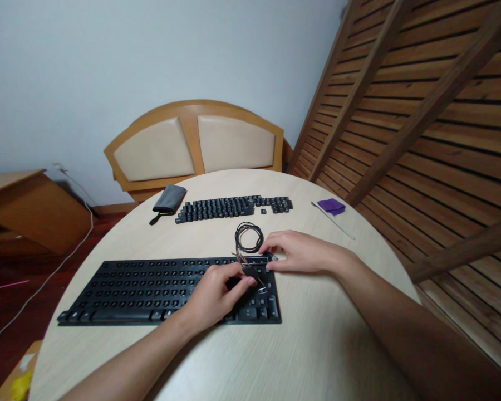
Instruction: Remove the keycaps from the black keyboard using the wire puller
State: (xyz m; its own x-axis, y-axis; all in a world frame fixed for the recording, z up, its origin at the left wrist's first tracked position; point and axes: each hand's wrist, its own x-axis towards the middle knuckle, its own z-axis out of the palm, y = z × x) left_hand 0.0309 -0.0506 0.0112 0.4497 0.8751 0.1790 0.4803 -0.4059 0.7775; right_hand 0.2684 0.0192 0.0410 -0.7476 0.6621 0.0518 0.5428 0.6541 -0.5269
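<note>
A black keyboard (123,315) lies on the round table, with most keycaps off its main block and some in place along the bottom row and number pad. My left hand (217,292) is closed over the number pad, pinching a small black piece (253,272) between thumb and fingers. Thin metal shows just below that piece; its exact kind is unclear. At the keyboard's top right corner, my right hand (294,252) curls thumb and fingers around the edge. A coiled black cable (249,238) rests just beyond the keyboard, near both hands.
Rows of loose black keycaps (217,208) lie farther back, with a single keycap (263,211) apart. A grey pouch (170,199) is at back left. On the right are a purple cloth (332,206) and a thin metal rod (336,223). Behind the table stands a padded bench (198,139).
</note>
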